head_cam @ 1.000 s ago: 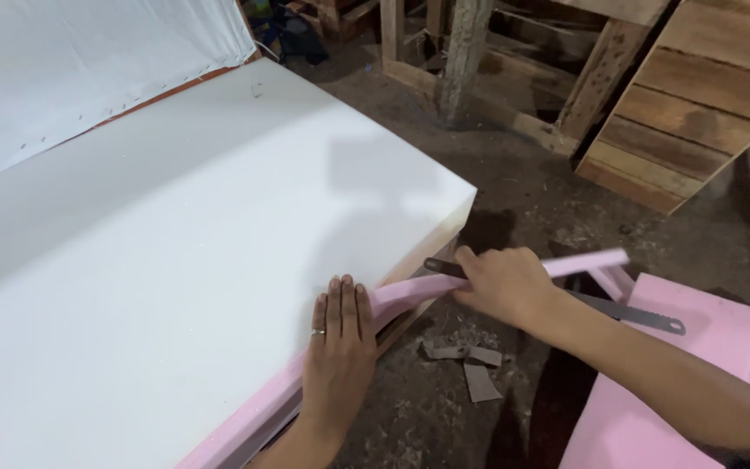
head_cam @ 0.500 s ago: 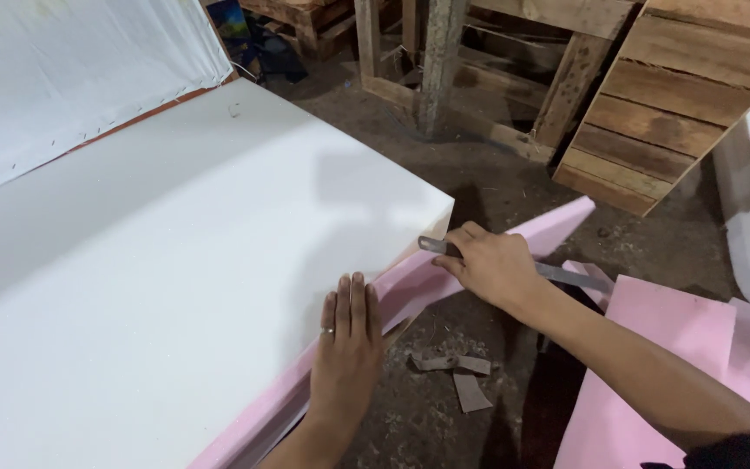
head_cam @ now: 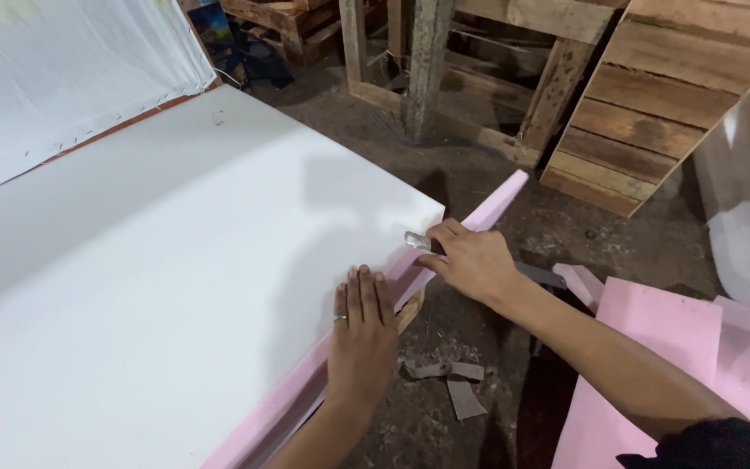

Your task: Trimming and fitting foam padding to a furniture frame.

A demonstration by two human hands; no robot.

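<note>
A big white foam sheet [head_cam: 167, 278] lies flat, with a pink foam strip [head_cam: 495, 204] running along its right edge and sticking out past the corner. My left hand [head_cam: 362, 326] presses flat on the sheet's edge and the pink strip, a ring on one finger. My right hand [head_cam: 470, 259] grips a long metal blade [head_cam: 417, 241] whose tip rests against the sheet's corner; the blade's other end [head_cam: 542, 275] shows behind the wrist.
Pink foam slabs [head_cam: 653, 347] lie on the floor at the right. Wooden pallets [head_cam: 653, 104] and a post [head_cam: 427, 61] stand behind. Grey scraps [head_cam: 449, 382] lie on the dirt floor below the hands. White fabric [head_cam: 54, 69] hangs at the upper left.
The right hand with the blade has slid along the pink strip up to the sheet's corner. The left hand stays pressed on the edge. The camera has shifted slightly.
</note>
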